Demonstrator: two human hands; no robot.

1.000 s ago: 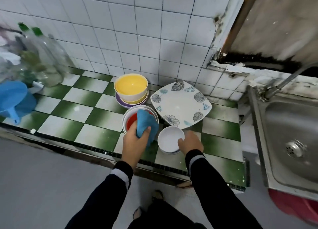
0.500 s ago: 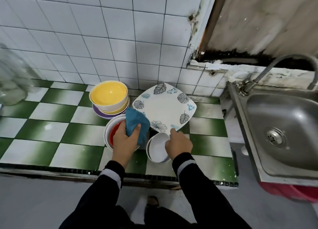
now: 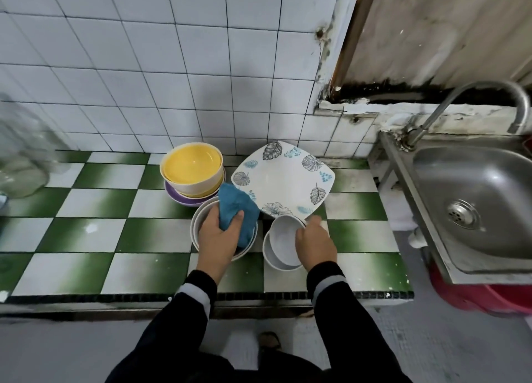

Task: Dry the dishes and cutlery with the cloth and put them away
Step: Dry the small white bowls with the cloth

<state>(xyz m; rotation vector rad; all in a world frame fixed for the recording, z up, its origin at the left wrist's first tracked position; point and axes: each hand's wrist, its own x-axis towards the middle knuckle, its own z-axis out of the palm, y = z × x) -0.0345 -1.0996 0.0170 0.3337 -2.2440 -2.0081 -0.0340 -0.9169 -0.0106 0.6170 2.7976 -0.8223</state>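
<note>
My left hand holds a blue cloth over a stack of grey-rimmed bowls on the green-and-white checked counter. My right hand grips the top small white bowl by its right rim and tilts it up from a second white bowl beneath. Behind them lies a square white plate with leaf prints. To its left a yellow bowl sits stacked on a purple dish.
A steel sink with a curved tap stands at the right, a red tub under it. Clear bottles blur at the far left. White wall tiles back the counter; its front edge runs just before my sleeves.
My right hand has lifted and tilted the top white bowl off the one below. The view has swung right, so the blue jug and bottles have left the frame.
</note>
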